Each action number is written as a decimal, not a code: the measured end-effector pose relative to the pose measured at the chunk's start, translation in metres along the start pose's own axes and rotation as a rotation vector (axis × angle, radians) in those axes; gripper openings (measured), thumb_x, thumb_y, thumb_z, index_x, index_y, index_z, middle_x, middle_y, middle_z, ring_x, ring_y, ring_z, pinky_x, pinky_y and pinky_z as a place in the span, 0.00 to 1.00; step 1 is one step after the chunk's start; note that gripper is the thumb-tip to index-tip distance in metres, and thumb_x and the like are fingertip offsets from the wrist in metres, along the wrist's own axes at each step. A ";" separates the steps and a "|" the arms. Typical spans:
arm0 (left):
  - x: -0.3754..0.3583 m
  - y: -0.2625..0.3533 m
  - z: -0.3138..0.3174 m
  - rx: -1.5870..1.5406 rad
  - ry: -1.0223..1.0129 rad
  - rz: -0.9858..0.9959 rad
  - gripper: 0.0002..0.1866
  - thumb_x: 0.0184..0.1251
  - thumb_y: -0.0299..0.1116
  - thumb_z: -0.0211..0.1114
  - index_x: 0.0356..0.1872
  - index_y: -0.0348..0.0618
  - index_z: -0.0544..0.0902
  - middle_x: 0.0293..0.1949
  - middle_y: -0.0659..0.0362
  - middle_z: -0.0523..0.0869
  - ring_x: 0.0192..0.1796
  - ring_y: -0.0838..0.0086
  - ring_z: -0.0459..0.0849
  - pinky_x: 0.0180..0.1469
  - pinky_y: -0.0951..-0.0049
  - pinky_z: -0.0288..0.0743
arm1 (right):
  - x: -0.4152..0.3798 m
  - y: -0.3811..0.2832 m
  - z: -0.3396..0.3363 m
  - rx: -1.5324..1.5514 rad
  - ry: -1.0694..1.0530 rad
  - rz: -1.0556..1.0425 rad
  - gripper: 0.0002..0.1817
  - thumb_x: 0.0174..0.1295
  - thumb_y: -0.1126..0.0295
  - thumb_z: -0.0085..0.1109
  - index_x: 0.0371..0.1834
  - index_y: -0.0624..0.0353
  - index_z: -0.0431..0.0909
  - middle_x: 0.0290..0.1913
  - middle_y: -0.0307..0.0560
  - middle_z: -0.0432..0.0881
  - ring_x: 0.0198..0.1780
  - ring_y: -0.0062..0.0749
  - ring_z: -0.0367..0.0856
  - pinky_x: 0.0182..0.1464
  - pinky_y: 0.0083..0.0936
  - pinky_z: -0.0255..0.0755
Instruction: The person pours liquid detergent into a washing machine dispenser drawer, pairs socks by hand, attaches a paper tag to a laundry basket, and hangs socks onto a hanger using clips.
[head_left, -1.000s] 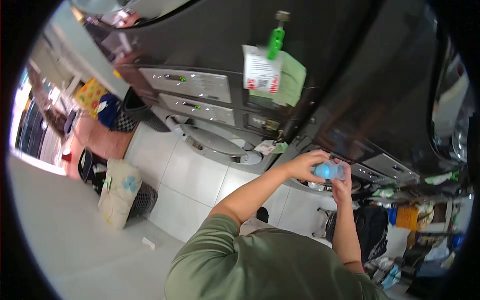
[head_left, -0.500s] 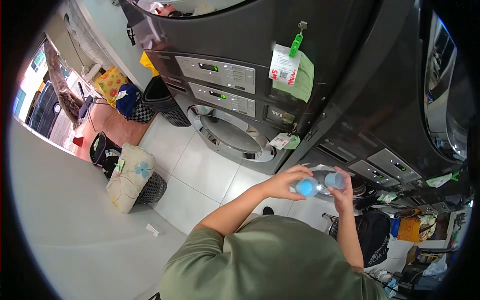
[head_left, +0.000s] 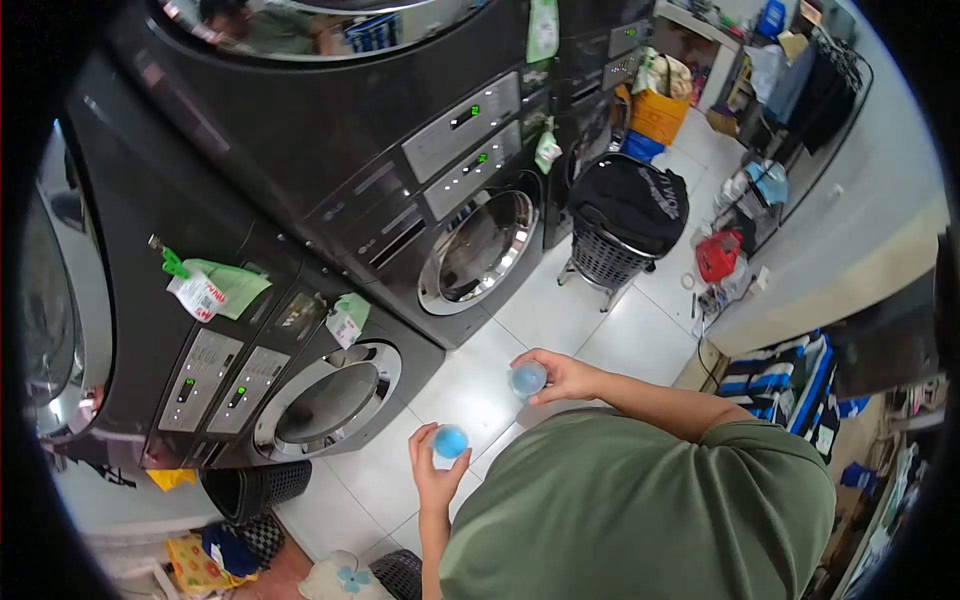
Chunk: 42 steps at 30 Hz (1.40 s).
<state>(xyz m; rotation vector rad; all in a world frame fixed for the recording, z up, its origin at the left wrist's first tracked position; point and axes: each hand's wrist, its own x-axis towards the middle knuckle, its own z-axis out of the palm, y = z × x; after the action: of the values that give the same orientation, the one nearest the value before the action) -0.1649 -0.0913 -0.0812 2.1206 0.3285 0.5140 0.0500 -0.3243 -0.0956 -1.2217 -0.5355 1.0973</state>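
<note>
Cups look round and translucent, one bright blue inside, one paler.

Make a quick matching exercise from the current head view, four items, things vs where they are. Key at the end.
Things
1. bright blue cup
2. paler cup
3. black cloth
4. green clip

Places
A. on top of a basket
B. in the right hand
C. at the paper slips on a dark machine
D. in the left hand

Pairs: 1-D, 2-B, 3-A, 4-C
</note>
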 end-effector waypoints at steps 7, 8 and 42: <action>0.051 0.071 0.101 -0.081 -0.304 0.251 0.30 0.43 0.27 0.79 0.52 0.42 0.79 0.56 0.51 0.75 0.58 0.57 0.77 0.58 0.62 0.74 | -0.113 -0.003 -0.071 0.054 0.345 -0.161 0.34 0.53 0.81 0.69 0.64 0.55 0.65 0.54 0.38 0.75 0.56 0.25 0.75 0.58 0.27 0.72; 0.061 0.083 0.120 -0.113 -0.350 0.291 0.30 0.43 0.27 0.79 0.52 0.42 0.79 0.56 0.51 0.75 0.58 0.57 0.77 0.58 0.62 0.74 | -0.130 -0.004 -0.085 0.048 0.423 -0.180 0.34 0.53 0.80 0.70 0.63 0.55 0.66 0.54 0.38 0.75 0.56 0.24 0.75 0.58 0.26 0.72; 0.464 0.341 0.757 -0.590 -0.497 0.286 0.27 0.55 0.21 0.73 0.58 0.36 0.75 0.57 0.59 0.66 0.58 0.70 0.75 0.61 0.67 0.72 | -0.458 -0.106 -0.631 0.027 1.649 -0.448 0.35 0.49 0.81 0.70 0.62 0.59 0.65 0.53 0.42 0.77 0.55 0.28 0.77 0.60 0.27 0.71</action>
<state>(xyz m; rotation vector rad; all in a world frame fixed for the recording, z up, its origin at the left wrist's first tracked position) 0.6169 -0.6324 -0.0724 1.6412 -0.3748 0.1895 0.4168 -1.0204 -0.0953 -1.4484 0.4846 -0.4449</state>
